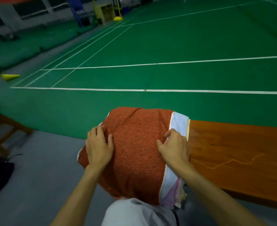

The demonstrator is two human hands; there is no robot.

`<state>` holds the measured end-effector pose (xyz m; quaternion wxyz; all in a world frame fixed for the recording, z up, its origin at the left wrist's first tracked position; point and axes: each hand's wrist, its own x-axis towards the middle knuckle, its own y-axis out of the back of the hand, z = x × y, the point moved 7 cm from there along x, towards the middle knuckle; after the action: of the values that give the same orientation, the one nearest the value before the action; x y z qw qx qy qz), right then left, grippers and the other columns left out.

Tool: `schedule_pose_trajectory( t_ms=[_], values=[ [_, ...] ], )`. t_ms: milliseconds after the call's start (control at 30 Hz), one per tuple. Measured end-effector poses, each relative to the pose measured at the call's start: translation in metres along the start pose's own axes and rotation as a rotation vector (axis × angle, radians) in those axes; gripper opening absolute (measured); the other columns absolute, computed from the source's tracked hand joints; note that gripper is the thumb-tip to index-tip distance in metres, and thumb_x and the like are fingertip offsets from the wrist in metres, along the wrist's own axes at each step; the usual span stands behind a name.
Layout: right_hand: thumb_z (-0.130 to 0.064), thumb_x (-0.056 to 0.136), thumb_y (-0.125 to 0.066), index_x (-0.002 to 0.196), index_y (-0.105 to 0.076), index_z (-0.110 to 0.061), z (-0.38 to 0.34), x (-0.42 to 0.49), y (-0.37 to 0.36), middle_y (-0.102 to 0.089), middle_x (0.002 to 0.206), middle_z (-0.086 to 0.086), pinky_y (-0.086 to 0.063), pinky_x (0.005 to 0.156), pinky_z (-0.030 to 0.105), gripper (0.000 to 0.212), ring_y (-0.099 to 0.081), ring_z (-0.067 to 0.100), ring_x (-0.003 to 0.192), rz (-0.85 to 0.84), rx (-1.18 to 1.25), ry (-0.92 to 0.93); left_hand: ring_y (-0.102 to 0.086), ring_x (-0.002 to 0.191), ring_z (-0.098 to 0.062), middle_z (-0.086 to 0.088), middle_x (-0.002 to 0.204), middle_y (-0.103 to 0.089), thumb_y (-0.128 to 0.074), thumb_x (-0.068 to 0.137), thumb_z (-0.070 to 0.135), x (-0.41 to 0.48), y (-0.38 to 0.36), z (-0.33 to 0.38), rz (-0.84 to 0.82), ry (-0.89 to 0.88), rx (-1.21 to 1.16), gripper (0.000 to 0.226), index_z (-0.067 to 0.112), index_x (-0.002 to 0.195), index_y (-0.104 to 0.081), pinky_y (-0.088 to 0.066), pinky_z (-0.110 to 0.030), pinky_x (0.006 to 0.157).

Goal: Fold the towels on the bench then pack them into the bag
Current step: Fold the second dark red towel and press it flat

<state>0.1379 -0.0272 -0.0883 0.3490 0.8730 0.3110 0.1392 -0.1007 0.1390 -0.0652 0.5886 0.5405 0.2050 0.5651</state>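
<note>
Left hand (99, 148) flat, fingers straight, pressing rust-orange terry towel (137, 144) at 9 o'clock. Right hand (174, 148) pinches its 3 o'clock edge. Pale blue towel (178, 123) underneath, on glossy orange wooden bench (235, 149).

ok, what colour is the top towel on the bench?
Rust-red top towel, speckled weave; head view.

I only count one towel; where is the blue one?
In the head view, the blue towel lies under the orange towel at the bench end, its edge showing on the right beside the right hand.
</note>
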Motion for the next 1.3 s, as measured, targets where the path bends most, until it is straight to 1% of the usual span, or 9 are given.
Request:
schedule_pose_trajectory(
  t_ms=[233, 400, 467, 567, 667, 833, 933, 1100, 1300],
  values=[
    [-0.022, 0.098, -0.06, 0.094, -0.061, -0.019, -0.019, -0.005, -0.004, -0.057, 0.102, 0.004, -0.046, 0.073, 0.036, 0.006, -0.058, 0.025, 0.097, 0.038, -0.059, 0.132, -0.065, 0.09, -0.036, -0.012, 0.096, -0.068, -0.074, 0.09, 0.026, 0.021, 0.002, -0.003, 0.038, 0.166, -0.088, 0.014, 0.013, 0.09, -0.078, -0.049, -0.041, 0.076],
    [-0.014, 0.104, -0.053, 0.092, -0.049, -0.018, -0.015, -0.012, 0.009, -0.057, 0.08, -0.003, -0.041, 0.063, 0.029, 0.013, -0.056, 0.011, 0.072, -0.027, 0.486, 0.136, -0.065, 0.086, -0.019, -0.001, 0.102, -0.073, -0.072, 0.092, 0.017, 0.005, 0.031, 0.02, 0.261, 0.16, -0.338, 0.009, 0.011, 0.088, -0.077, -0.043, -0.029, 0.077],
    [-0.013, 0.106, -0.05, 0.092, -0.047, -0.017, -0.013, -0.015, 0.017, -0.047, 0.069, -0.003, -0.03, 0.052, 0.022, 0.015, -0.041, 0.005, 0.054, -0.051, 0.715, 0.084, -0.061, 0.083, -0.013, 0.007, 0.095, -0.07, -0.066, 0.095, 0.018, 0.004, 0.042, 0.028, 0.3, 0.146, -0.397, 0.011, 0.013, 0.086, -0.071, -0.041, -0.027, 0.076],
    [-0.008, 0.107, -0.048, 0.091, -0.046, -0.015, -0.01, -0.016, 0.031, -0.034, 0.065, -0.001, -0.025, 0.046, 0.017, 0.018, -0.029, 0.002, 0.046, -0.019, 0.929, 0.006, -0.062, 0.092, -0.026, -0.004, 0.097, -0.068, -0.06, 0.098, 0.028, 0.011, 0.025, 0.023, 0.097, 0.216, -0.331, 0.016, 0.015, 0.09, -0.06, -0.048, -0.04, 0.081],
    [-0.007, 0.107, -0.048, 0.09, -0.047, -0.018, 0.002, -0.006, 0.052, -0.041, 0.073, 0.003, -0.031, 0.055, 0.019, 0.02, -0.036, 0.002, 0.057, 0.045, 0.983, -0.009, -0.061, 0.107, -0.04, -0.015, 0.107, -0.067, -0.062, 0.097, 0.042, 0.003, 0.004, 0.03, -0.128, 0.259, -0.254, 0.031, 0.012, 0.102, -0.055, -0.048, -0.052, 0.093],
    [-0.005, 0.105, -0.05, 0.086, -0.049, -0.022, 0.072, 0.028, 0.106, -0.052, 0.081, -0.002, -0.039, 0.073, 0.027, 0.026, -0.048, 0.008, 0.073, 0.239, 1.08, -0.161, -0.06, 0.108, -0.043, -0.018, 0.111, -0.069, -0.068, 0.089, 0.043, -0.025, -0.012, 0.098, -0.203, 0.087, -0.098, 0.043, 0.009, 0.111, -0.054, -0.05, -0.053, 0.089],
    [-0.006, 0.106, -0.048, 0.085, -0.049, -0.02, 0.128, 0.042, 0.144, -0.052, 0.082, 0.001, -0.041, 0.071, 0.026, 0.025, -0.049, 0.009, 0.073, 0.299, 1.112, -0.264, -0.061, 0.103, -0.04, -0.013, 0.104, -0.069, -0.051, 0.087, 0.056, -0.05, -0.036, 0.163, -0.312, -0.098, -0.111, 0.046, 0.015, 0.104, -0.06, -0.051, -0.049, 0.084],
    [-0.005, 0.106, -0.047, 0.083, -0.048, -0.02, 0.213, 0.045, 0.203, -0.049, 0.081, -0.001, -0.04, 0.063, 0.019, 0.028, -0.046, 0.008, 0.072, 0.394, 0.994, -0.345, -0.037, 0.147, -0.036, -0.016, 0.155, -0.048, -0.031, 0.091, 0.065, -0.09, -0.082, 0.247, -0.417, -0.373, -0.066, 0.078, 0.016, 0.148, -0.055, -0.031, -0.046, 0.121],
    [-0.013, 0.104, -0.053, 0.085, -0.055, -0.02, 0.306, 0.05, 0.251, -0.057, 0.083, 0.003, -0.041, 0.066, 0.031, 0.021, -0.051, 0.017, 0.078, 0.355, 0.79, -0.465, -0.033, 0.149, -0.034, -0.008, 0.161, -0.042, -0.023, 0.091, 0.07, -0.132, -0.12, 0.313, -0.546, -0.511, -0.072, 0.077, 0.03, 0.15, -0.052, -0.027, -0.046, 0.123]
  ],
)
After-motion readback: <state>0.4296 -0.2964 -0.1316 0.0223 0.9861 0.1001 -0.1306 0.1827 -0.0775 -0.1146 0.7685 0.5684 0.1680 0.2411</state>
